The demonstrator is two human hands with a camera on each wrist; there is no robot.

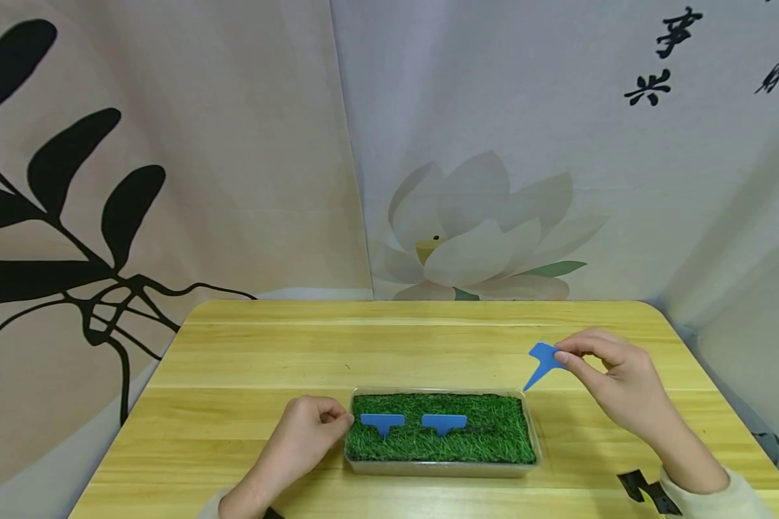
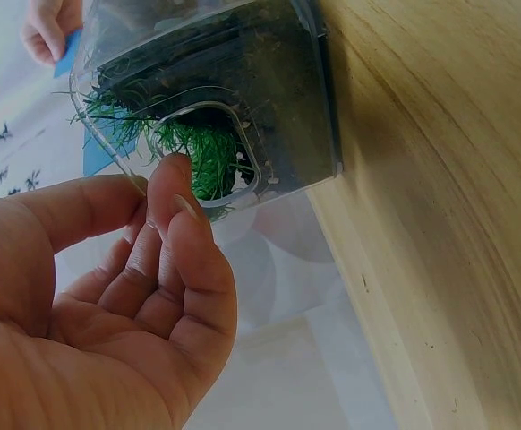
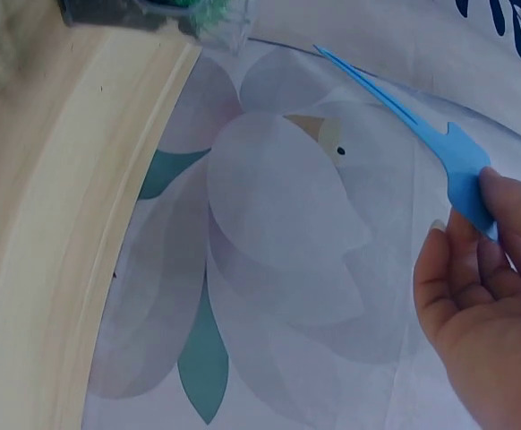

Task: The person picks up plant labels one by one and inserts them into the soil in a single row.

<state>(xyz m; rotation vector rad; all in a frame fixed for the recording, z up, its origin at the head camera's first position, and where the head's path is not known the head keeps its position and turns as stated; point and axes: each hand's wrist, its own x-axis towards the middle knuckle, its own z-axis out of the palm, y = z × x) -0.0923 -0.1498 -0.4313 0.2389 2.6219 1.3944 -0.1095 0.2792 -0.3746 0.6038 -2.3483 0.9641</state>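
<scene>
A clear plastic box [image 1: 441,470] holds a bed of green grass [image 1: 493,432]. Two blue T-shaped plant labels stand upright in it, a left one [image 1: 382,420] and a middle one [image 1: 444,422]. At the box's left end my left hand [image 1: 301,436] pinches the rim between thumb and index finger, its other fingers curled. Beyond the box's right back corner, my right hand [image 1: 630,386] pinches another blue plant label [image 1: 543,360] by its wide head. That label is tilted, its pointed stem toward the lower left, above the table.
The wooden table [image 1: 234,404] has rounded back corners. Behind it hangs a pale cloth [image 1: 266,144] printed with plants and a lotus. A black strap piece [image 1: 645,491] shows near the right sleeve [image 1: 714,497].
</scene>
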